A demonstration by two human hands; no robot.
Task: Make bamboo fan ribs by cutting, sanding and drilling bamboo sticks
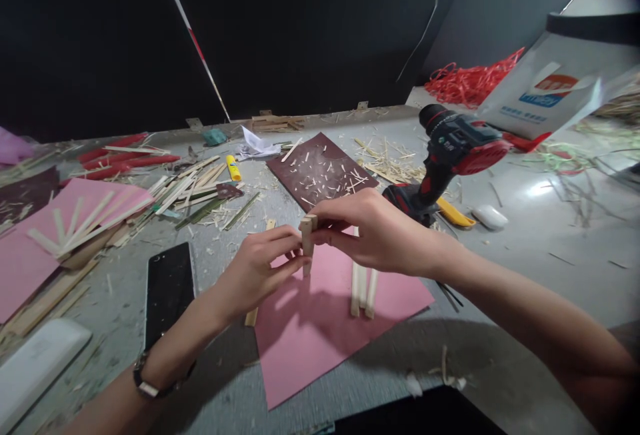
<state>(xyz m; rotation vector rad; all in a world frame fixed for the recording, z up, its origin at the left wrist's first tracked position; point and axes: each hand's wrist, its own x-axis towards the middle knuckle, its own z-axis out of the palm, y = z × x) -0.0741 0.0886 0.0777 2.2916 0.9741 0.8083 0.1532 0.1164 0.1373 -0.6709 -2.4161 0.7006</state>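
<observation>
A small bundle of pale bamboo strips point(307, 242) stands upright above a pink sheet point(305, 348). My right hand point(370, 225) pinches the bundle near its top between thumb and fingers. From the other side, my left hand point(265, 262) holds its lower part with the fingertips. Several loose bamboo strips point(363, 292) lie on the pink sheet below my right hand. Another strip point(251, 317) sits at the sheet's left edge, partly hidden by my left hand.
A cordless drill point(453, 148) stands at the right, near a yellow-handled tool point(456, 214). Behind the hands lies a dark red board point(325, 168) with shavings. On the left are a black phone point(169, 288), a glue stick point(233, 168) and a pink sheet with strips point(85, 222).
</observation>
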